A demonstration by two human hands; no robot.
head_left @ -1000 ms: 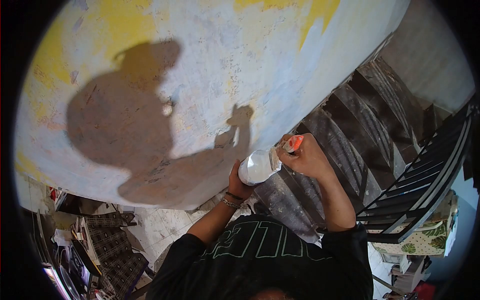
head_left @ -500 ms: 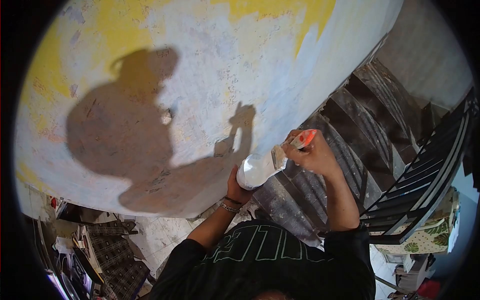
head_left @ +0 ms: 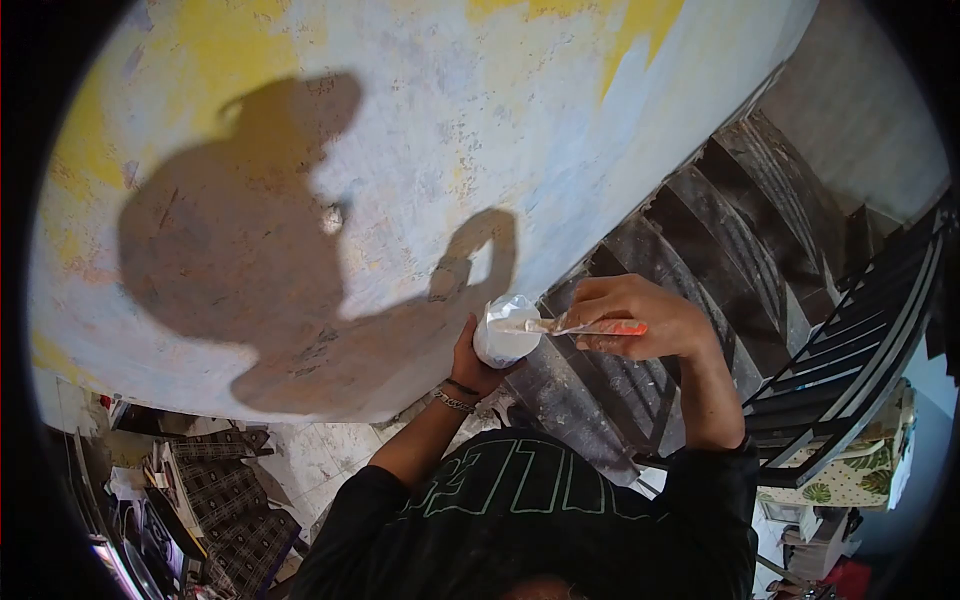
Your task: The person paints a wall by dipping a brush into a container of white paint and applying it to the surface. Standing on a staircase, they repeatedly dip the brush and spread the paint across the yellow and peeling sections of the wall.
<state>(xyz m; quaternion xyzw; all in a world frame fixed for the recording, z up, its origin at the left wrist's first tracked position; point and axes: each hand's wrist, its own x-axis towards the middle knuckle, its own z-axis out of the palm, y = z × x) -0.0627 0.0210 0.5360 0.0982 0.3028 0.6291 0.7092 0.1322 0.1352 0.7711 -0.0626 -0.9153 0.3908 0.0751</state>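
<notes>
My left hand (head_left: 478, 362) is wrapped round a white paint container (head_left: 506, 350), holding it up close to the wall. White paint shows inside it. My right hand (head_left: 630, 315) grips a paintbrush (head_left: 612, 328) by its orange-tipped handle. The brush lies nearly level, and its bristle end is inside the container's mouth, where the bristles are partly lost in the white. Behind both hands stands the wall (head_left: 400, 170), patchy with yellow and whitish paint, and my shadow falls across it.
Dark, paint-spotted stairs (head_left: 690, 250) climb to the right, bordered by a black metal railing (head_left: 850, 370). At the lower left, a dark patterned cloth (head_left: 225, 500) lies among household items. Pale floor tiles (head_left: 320, 455) show below the wall.
The brush has gone from upright above the container's right rim to nearly level, its bristles now inside. My right hand has turned over and shifted slightly down; the left still holds the container.
</notes>
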